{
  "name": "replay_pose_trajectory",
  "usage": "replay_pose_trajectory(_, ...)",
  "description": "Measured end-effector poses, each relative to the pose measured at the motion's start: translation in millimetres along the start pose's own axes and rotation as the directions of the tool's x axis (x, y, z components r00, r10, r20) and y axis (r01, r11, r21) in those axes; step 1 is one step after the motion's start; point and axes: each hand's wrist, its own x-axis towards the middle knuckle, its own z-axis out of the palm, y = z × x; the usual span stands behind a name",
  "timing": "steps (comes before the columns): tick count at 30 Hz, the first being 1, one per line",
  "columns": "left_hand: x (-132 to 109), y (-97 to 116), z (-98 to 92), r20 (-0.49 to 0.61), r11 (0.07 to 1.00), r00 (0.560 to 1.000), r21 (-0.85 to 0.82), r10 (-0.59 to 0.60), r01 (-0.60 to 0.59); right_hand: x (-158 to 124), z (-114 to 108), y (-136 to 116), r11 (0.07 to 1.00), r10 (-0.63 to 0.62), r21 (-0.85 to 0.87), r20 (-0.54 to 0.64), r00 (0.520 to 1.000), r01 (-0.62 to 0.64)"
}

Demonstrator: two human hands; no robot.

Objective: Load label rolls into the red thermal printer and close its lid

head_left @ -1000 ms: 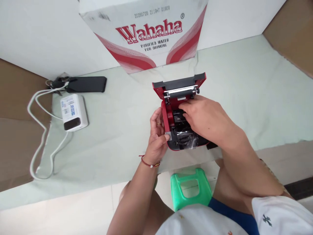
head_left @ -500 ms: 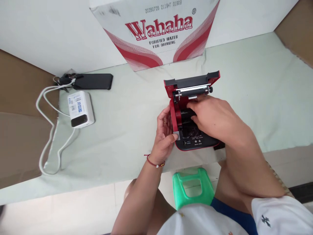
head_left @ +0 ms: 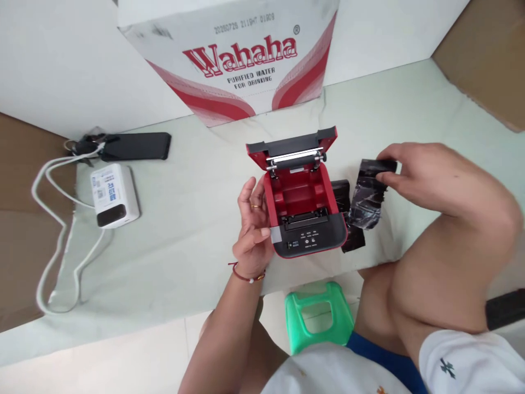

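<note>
Pinching a crinkled, glossy black strip right of the open red-and-black plastic device, the right hand is near the cloth-covered desk's front edge. The left hand, fingers apart, touches the device's left side.

Red and black device, black strip, green stool

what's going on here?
A person has a red-and-black device on the cloth-covered table, its lid open and red interior showing. The left hand rests against its left side, thumb at the front corner. The right hand pinches the upper end of a crinkled, glossy black piece, off to the device's right. More dark material lies between that piece and the device.
</note>
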Motion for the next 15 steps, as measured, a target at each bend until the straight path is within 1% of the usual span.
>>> replay_pose_trajectory(2, 2, 1, -0.7, -0.02, 1.0, 1.0, 0.02, 0.005, -0.004, 16, 18, 13, 0.999, 0.002, -0.046, 0.086, 0.996, 0.002)
replay_pose_trajectory(4, 4, 0, -1.2, -0.054, 0.999, 0.998, 0.042, 0.016, -0.014, 28, 32, 21, 0.998, 0.005, -0.057, 0.144, 0.99, 0.003)
replay_pose_trajectory(6, 7, -1, -1.6, -0.086, 0.998, 0.996, 0.054, 0.022, -0.017, 33, 36, 21, 0.999, -0.009, -0.045, 0.143, 0.99, 0.016)
replay_pose_trajectory(8, 9, -1, -1.7, -0.115, 0.999, 0.993, 0.05, 0.022, -0.016, 31, 34, 13, 0.998, -0.068, 0.022, 0.086, 0.994, 0.066)
replay_pose_trajectory(10, 11, -1, -1.3, -0.148, 0.999, 0.989, 0.04, 0.016, -0.011, 27, 31, -3, 0.982, -0.15, 0.118, 0.045, 0.988, 0.144)
replay_pose_trajectory(12, 12, -2, -0.8, -0.169, 0.999, 0.986, 0.04, 0.008, -0.001, 25, 30, -21, 0.968, -0.215, 0.153, 0.088, 0.973, 0.2)
replay_pose_trajectory(13, 12, -2, -0.6, -0.171, 0.999, 0.985, 0.045, 0.004, 0.004, 25, 32, -29, 0.967, -0.233, 0.136, 0.137, 0.963, 0.214)
replay_pose_trajectory(15, 12, -2, -0.7, -0.162, 0.998, 0.987, 0.059, 0.002, 0.007, 28, 37, -42, 0.975, -0.221, 0.055, 0.222, 0.95, 0.214)
